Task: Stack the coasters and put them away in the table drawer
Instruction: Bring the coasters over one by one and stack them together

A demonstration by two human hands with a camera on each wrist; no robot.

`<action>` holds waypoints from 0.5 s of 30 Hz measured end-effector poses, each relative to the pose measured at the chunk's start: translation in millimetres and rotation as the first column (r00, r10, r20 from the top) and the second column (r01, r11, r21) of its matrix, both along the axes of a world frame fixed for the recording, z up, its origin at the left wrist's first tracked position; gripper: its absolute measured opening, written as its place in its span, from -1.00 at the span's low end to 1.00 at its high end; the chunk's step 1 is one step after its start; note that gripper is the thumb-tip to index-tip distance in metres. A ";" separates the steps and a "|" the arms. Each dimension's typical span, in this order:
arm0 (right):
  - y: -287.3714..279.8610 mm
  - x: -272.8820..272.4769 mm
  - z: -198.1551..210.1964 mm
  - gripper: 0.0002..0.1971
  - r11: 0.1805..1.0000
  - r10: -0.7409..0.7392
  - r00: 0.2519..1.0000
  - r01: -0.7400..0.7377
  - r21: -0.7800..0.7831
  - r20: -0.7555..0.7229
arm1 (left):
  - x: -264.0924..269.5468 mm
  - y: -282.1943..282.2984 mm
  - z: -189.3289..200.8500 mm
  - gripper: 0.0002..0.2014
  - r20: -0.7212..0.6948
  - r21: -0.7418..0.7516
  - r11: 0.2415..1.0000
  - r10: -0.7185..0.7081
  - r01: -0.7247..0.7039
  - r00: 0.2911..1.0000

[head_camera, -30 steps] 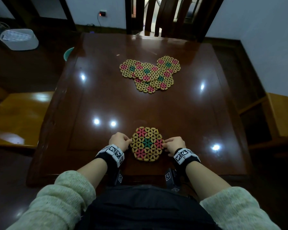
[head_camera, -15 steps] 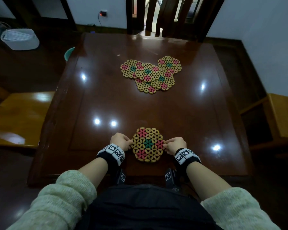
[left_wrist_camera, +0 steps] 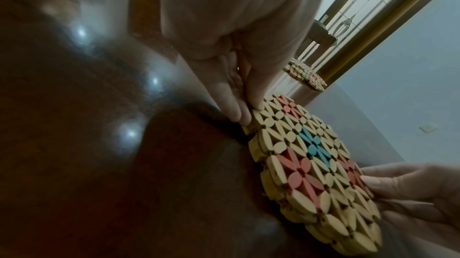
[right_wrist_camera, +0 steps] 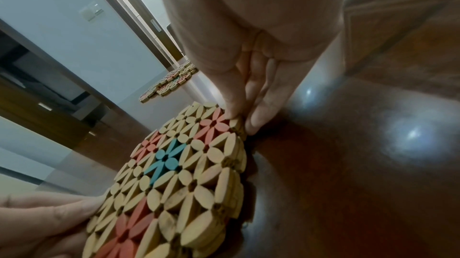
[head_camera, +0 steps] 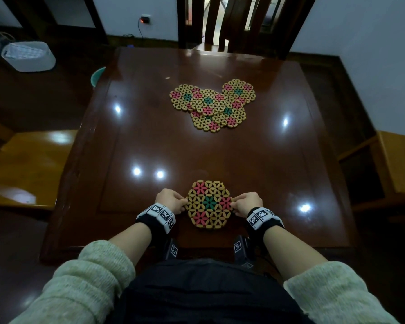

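Observation:
A hexagonal coaster stack [head_camera: 208, 204] of tan beads with pink and teal flowers lies near the front edge of the dark wooden table [head_camera: 278, 164]. At its rim it looks more than one layer thick [left_wrist_camera: 311, 154] [right_wrist_camera: 179, 173]. My left hand [head_camera: 185, 203] pinches its left edge, thumb on top [left_wrist_camera: 245, 114]. My right hand [head_camera: 233, 204] pinches the right edge the same way [right_wrist_camera: 240, 121]. Several more coasters [head_camera: 211, 104] lie overlapping at the table's far middle. No drawer shows in any view.
A wooden chair [head_camera: 239, 22] stands at the far side. Wooden benches [head_camera: 26, 169] flank the table on the left and right. A white basket [head_camera: 28, 56] sits on the floor at the far left, and a teal bowl [head_camera: 97, 76] peeks out by the table's left corner.

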State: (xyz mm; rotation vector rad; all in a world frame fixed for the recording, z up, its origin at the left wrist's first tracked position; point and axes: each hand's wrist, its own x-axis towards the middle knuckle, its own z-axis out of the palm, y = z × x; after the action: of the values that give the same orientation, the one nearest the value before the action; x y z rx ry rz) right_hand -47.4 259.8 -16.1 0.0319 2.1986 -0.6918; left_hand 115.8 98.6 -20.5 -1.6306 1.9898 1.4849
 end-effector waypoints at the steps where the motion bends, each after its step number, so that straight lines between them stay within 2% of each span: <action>1: -0.7 -1.2 0.3 -0.87 1.000 -0.001 1.000 0.001 -0.003 0.015 | 0.1 0.0 0.4 -0.92 0.001 0.008 1.000 0.006 -0.006 1.000; 5: -0.7 -3.5 0.7 -0.93 1.000 -0.003 0.999 0.004 -0.006 0.047 | -0.9 -1.2 1.6 -0.90 0.007 0.040 0.999 0.022 -0.022 1.000; 11: -2.1 -6.6 -1.4 -0.91 1.000 0.002 0.998 -0.002 -0.001 0.060 | -6.2 -6.2 6.0 -0.91 0.048 0.071 0.997 0.013 -0.017 0.999; 15: -7.1 -13.2 2.7 -0.90 0.997 0.070 0.993 -0.074 0.036 0.091 | -10.6 -10.3 11.0 -0.91 0.086 0.104 0.994 0.005 -0.014 0.996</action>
State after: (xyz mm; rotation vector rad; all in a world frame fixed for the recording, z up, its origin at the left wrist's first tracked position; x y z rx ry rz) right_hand -60.5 252.7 -13.4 0.0036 2.1168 -0.5954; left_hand 105.2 88.2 -9.5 -1.6343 1.8299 1.4705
